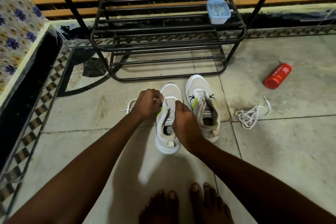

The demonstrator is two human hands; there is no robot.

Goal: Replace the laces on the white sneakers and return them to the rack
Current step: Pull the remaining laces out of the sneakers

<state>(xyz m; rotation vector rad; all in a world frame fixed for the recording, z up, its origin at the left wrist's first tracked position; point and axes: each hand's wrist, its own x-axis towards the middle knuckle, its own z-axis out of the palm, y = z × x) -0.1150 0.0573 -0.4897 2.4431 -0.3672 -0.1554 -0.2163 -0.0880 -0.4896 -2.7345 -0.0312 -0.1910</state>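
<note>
Two white sneakers stand side by side on the floor tiles in front of a black metal rack (169, 45). My left hand (148, 102) pinches a white lace (131, 104) at the upper eyelets of the left sneaker (168, 132); the lace loops out to the left. My right hand (183, 120) grips the right side of the same sneaker near its tongue. The right sneaker (203, 103) stands untouched with a lace through its front eyelets. A loose white lace (250, 114) lies bunched on the floor to the right.
A red bottle (277, 76) lies on its side at the right. A pale blue plastic container (218, 12) sits on the rack's upper shelf. A patterned cloth-covered ledge (18, 29) runs along the left. My bare feet (183, 205) are at the bottom.
</note>
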